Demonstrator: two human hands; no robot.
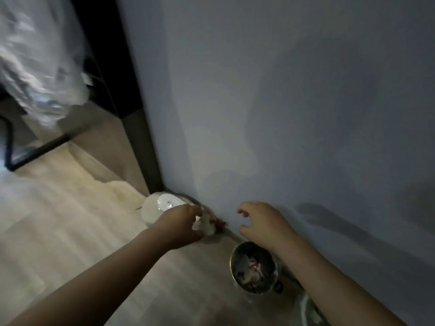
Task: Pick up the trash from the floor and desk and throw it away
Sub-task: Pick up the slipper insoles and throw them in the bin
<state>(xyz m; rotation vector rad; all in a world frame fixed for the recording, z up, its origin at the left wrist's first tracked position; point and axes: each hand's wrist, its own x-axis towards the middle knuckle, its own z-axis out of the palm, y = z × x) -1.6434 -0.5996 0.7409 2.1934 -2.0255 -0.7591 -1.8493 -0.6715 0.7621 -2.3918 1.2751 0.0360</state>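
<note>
Your left hand (183, 223) is closing its grip around a crumpled white paper wad (207, 228) that's sitting on the pale wood floor (70, 220), right up against the base of the grey-blue wall (282, 114). Some small brownish scraps (220, 223) are lying just beside it, too blurry to tell what they are. Your right hand (261, 222) is hovering with a loose, wide grip, holding nothing. The round shiny metal bin (233, 262), already partly full, is standing to the right of the wad and nearer to you. I'd say the left hand is going to be swinging right and back. Your right forearm is crossing the bin's far rim, so room looks tight there. A white rounded object (160, 208) is crowding the left side.
</note>
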